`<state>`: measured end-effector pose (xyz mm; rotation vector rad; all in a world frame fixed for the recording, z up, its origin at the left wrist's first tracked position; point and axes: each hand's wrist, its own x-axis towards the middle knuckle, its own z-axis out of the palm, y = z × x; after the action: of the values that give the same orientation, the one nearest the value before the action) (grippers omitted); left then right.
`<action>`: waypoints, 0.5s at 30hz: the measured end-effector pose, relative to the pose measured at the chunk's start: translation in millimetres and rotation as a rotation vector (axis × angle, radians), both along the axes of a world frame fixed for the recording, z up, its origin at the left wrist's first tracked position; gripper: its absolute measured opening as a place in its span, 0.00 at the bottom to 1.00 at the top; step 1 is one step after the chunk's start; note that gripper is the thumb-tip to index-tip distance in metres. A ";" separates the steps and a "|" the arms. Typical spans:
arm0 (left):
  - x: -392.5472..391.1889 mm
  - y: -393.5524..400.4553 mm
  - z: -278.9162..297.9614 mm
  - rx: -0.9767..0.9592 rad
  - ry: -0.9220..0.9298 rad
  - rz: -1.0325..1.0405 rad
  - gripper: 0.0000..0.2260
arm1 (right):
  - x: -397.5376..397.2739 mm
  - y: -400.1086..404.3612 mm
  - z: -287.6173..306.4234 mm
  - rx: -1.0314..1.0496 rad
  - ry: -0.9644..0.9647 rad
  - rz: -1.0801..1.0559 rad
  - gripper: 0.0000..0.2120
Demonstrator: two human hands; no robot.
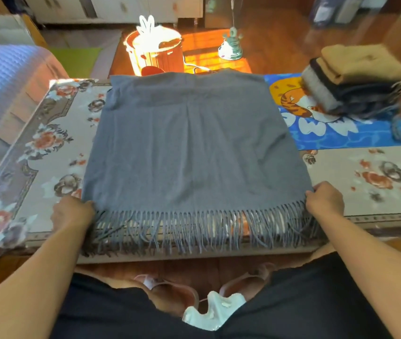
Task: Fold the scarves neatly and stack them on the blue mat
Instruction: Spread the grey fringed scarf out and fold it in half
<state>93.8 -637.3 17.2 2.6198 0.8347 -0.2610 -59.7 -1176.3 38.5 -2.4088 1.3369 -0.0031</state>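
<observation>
A grey scarf (194,148) lies spread flat across the middle of the table, its fringe hanging over the near edge. My left hand (71,215) pinches the near left corner of the scarf. My right hand (325,200) pinches the near right corner. The blue mat (341,135) with a cartoon tiger lies at the far right of the table. On it stands a stack of folded scarves (356,79), tan on top, with grey and dark ones beneath.
The table carries a floral cloth (55,143). A blue-covered seat (6,94) stands at the left. Beyond the table, on the wooden floor, are an orange bucket (155,52) and a small teal ornament (231,45).
</observation>
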 end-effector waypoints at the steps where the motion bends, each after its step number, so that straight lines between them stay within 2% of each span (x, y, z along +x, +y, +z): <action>1: 0.1 -0.4 1.2 -0.007 -0.011 -0.005 0.17 | 0.0 1.3 1.4 -0.001 0.004 -0.001 0.10; 6: -3.6 -1.6 10.7 -0.115 -0.148 -0.028 0.09 | 0.6 4.3 10.4 -0.010 -0.086 -0.050 0.09; 12: 5.5 9.1 33.7 -0.429 -0.194 0.138 0.11 | 4.9 -6.5 27.3 0.246 -0.319 -0.250 0.12; 15: 11.4 13.7 44.6 -0.468 -0.209 0.130 0.14 | 10.2 -15.7 33.9 0.264 -0.250 -0.176 0.16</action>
<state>105.3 -623.6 61.7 2.1071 0.7609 -0.1241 -49.5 -1192.1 72.4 -1.9948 1.3358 -0.1601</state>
